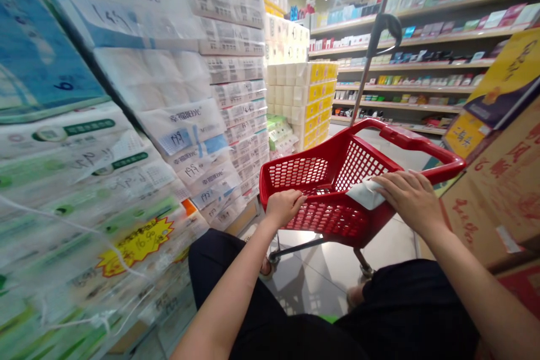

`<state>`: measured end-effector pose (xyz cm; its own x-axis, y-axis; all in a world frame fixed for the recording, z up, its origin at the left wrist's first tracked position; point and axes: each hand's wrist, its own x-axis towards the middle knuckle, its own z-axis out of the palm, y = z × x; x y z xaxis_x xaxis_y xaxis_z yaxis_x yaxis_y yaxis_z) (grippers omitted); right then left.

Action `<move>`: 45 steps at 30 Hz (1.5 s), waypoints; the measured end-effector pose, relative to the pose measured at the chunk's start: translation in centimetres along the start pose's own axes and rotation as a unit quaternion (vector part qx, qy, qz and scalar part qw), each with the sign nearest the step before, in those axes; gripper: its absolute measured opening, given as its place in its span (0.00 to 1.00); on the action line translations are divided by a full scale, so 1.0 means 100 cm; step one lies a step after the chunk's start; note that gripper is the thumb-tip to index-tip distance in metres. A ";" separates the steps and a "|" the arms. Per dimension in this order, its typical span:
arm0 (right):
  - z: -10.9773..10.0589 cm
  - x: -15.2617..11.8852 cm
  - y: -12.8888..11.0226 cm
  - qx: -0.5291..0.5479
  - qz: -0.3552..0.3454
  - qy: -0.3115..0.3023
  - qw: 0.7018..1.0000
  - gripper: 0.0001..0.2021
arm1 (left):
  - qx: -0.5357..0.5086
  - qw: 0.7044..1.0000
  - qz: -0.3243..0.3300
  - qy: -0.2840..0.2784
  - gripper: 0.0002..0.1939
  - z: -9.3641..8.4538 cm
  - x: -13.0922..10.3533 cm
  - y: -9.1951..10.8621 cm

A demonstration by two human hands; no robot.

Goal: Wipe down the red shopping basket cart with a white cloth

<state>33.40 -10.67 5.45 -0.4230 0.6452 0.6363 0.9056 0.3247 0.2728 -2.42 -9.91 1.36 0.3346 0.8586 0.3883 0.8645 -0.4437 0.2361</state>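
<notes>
A red plastic shopping cart [333,219] with a perforated basket stands in front of me, at an angle in the aisle. My left hand [286,206] is closed around the basket's near rim. Farther right, my right hand [407,197] presses a white cloth [366,193] against the rim near the corner, its fingers curled over it. Part of the cloth hangs down the basket's outer side. Beyond that hand is the cart's red handle [422,152], touched by neither hand. What little of the basket's inside shows holds nothing I can make out.
Tall stacks of packaged tissue [169,107] line the left side, with a yellow price tag [137,244]. Cardboard boxes [498,191] stand close on the right. Shelves of goods [422,67] fill the back. A grey pole [373,45] with a hook rises behind the cart.
</notes>
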 end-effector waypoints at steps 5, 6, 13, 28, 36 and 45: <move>0.004 0.001 -0.027 0.017 0.025 0.011 0.999 0.18 | 0.011 1.000 -0.008 -0.006 0.24 0.003 0.001 0.002; 0.005 0.003 -0.035 0.023 0.019 0.005 1.000 0.18 | 0.012 1.000 -0.008 -0.008 0.24 0.004 0.002 0.002; 0.017 0.031 -0.128 0.103 -0.040 -0.051 0.993 0.19 | -0.018 0.999 -0.004 0.027 0.23 0.002 0.001 0.006; 0.021 0.055 -0.116 0.086 0.000 -0.073 0.994 0.19 | -0.031 0.999 0.026 0.029 0.23 -0.002 -0.002 0.007; 0.027 0.053 -0.111 0.051 0.034 -0.069 0.996 0.25 | -0.027 0.993 0.109 0.043 0.19 0.000 -0.002 0.001; 0.032 0.051 -0.111 0.055 0.041 -0.037 0.997 0.25 | 0.094 0.974 0.151 0.140 0.27 0.022 -0.081 -0.053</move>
<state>21.06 -8.76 3.35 -0.3518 0.7210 0.5969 0.9303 0.3401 0.1375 -8.91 -13.92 -5.05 0.4919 0.5802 0.6492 0.8041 -0.5886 -0.0832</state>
